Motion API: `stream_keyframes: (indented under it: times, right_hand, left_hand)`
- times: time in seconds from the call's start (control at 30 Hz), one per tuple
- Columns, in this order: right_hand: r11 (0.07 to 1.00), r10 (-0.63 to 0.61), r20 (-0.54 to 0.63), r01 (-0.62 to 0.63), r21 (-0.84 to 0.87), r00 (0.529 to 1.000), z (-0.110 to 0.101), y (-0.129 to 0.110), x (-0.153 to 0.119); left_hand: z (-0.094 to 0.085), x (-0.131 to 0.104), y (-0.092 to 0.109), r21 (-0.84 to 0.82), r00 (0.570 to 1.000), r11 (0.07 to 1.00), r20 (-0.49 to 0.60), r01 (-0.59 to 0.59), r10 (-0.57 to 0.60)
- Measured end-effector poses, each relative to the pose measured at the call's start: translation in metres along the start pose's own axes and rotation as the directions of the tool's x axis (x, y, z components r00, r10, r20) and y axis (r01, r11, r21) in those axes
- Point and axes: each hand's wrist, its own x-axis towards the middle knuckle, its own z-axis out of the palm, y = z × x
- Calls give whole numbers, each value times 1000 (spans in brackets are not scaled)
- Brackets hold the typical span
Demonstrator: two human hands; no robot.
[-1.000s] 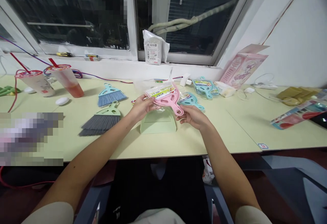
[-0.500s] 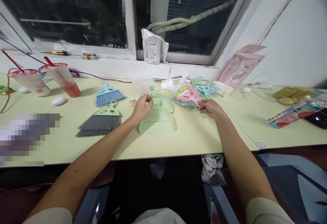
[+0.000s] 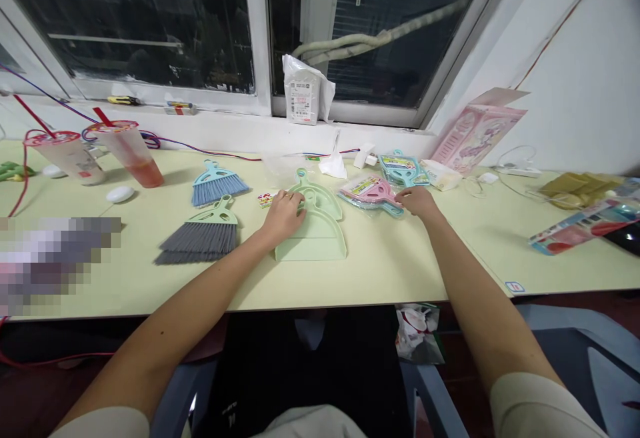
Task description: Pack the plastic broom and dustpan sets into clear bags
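Note:
My left hand (image 3: 285,217) lies with curled fingers on the left side of a light green dustpan (image 3: 315,241), near its handle. Another light green dustpan (image 3: 330,201) is partly under it, farther back. To the right, my right hand (image 3: 418,202) has its fingertips closed at the handle end of a pink dustpan (image 3: 375,189). That one lies in clear wrapping on top of a blue dustpan (image 3: 393,209). Left of my left hand are a blue hand brush (image 3: 217,186) and a green-topped hand brush (image 3: 203,238) with dark grey bristles.
Wrapped blue dustpans (image 3: 404,170) lie behind the pink one. A pink box (image 3: 477,135) leans by the wall. Two drink cups (image 3: 133,158) with red straws and a white mouse-shaped object (image 3: 120,194) stand left. Crumpled tissue (image 3: 333,166) sits at the back.
My right hand has lowered the pink dustpan onto the blue one and shifted slightly back. My left hand has come down from above onto the green dustpan.

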Motion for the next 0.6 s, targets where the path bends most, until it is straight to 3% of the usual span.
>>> stream_keyframes:
  times: [0.07,0.13,0.47,0.53,0.6]
  right_hand:
    - [985,-65,-69,53,-163,995,0,2,0]
    - [973,-81,-87,60,-223,993,0,2,-1]
    - [967,-87,25,91,-237,996,7,-9,-13]
    - [963,-113,-23,104,-248,993,8,-11,-15]
    - [957,-174,-181,124,-261,968,10,-17,-21]
  left_hand:
    - [1,0,0,-20,999,1000,26,23,-22]
    - [2,0,1,-27,998,999,39,42,-41]
    - [0,1,3,-35,995,997,72,71,-68]
    - [3,1,2,-45,995,996,61,77,-74]
    - [4,2,1,-72,996,994,38,85,-83]
